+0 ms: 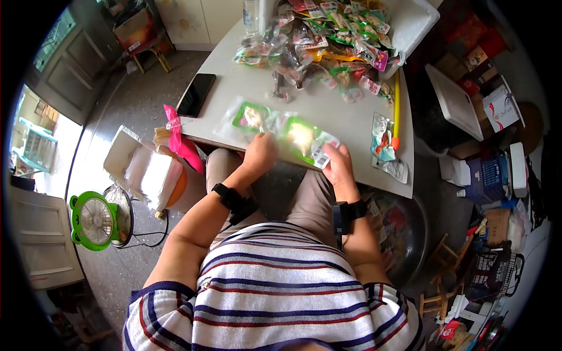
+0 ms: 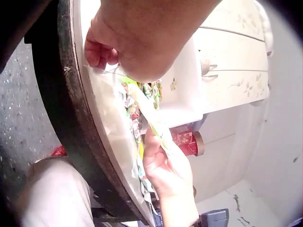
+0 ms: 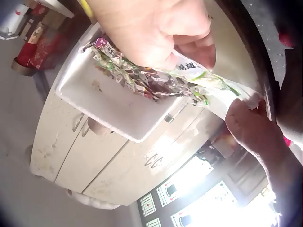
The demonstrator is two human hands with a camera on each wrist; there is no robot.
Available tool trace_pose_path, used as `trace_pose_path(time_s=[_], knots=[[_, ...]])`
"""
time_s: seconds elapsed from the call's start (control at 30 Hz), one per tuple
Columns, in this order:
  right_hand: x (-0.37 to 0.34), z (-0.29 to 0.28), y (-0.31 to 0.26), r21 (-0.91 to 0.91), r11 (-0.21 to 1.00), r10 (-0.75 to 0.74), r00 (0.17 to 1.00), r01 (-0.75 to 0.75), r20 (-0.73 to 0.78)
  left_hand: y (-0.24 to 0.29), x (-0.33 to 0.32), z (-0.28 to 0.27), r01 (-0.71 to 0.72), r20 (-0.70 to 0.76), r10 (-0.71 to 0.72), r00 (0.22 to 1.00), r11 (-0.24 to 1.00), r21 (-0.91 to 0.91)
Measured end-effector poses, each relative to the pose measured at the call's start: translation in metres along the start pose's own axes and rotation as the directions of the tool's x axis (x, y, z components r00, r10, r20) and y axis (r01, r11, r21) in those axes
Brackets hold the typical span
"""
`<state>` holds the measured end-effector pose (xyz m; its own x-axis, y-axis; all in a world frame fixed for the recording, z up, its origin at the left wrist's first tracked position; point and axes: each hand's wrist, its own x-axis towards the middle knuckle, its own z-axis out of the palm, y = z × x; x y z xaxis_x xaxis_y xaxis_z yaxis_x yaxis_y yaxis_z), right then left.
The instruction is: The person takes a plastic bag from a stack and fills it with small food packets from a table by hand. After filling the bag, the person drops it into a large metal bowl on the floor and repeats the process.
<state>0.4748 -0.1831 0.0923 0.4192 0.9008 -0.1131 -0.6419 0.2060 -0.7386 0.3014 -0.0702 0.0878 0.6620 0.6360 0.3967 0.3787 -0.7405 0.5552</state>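
A sealed food packet (image 1: 300, 140), green-edged and clear with pale food inside, is stretched between the two hands over the table's front edge. My right hand (image 1: 339, 164) pinches its printed label end between thumb and fingers. At its other end my left hand (image 1: 260, 153) has curled fingers; in the right wrist view that hand (image 3: 251, 125) pinches the clear plastic edge. A second similar packet (image 1: 250, 117) lies on the table just beyond the left hand. The left wrist view shows the held packet (image 2: 142, 101) nearly edge-on.
A heap of packaged snacks (image 1: 333, 41) covers the table's far side beside a white foam box (image 1: 413, 29). A phone (image 1: 196, 95) lies at the left, with a pink bag (image 1: 182, 143) at the edge. Toward the right are a teal packet (image 1: 381, 140) and a yellow rod (image 1: 397, 111).
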Motion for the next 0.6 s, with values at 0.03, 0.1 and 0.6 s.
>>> trace_pose_path(time_s=[0.03,0.1,0.6], knots=[[0.002,0.000,0.002,0.006,1.000,0.009,1.000,-0.009,-0.015,-0.004,-0.001,0.007,0.084,-0.018,-0.085,0.996,0.996,-0.042],[0.003,-0.001,0.005,0.019,0.999,0.029,0.999,-0.028,-0.045,-0.004,-0.001,0.010,0.170,-0.052,-0.176,0.983,0.981,-0.094],[0.024,0.026,0.035,0.007,0.974,0.224,0.970,-0.225,-0.096,0.020,0.002,-0.004,0.066,-0.047,-0.058,0.997,0.980,0.186]])
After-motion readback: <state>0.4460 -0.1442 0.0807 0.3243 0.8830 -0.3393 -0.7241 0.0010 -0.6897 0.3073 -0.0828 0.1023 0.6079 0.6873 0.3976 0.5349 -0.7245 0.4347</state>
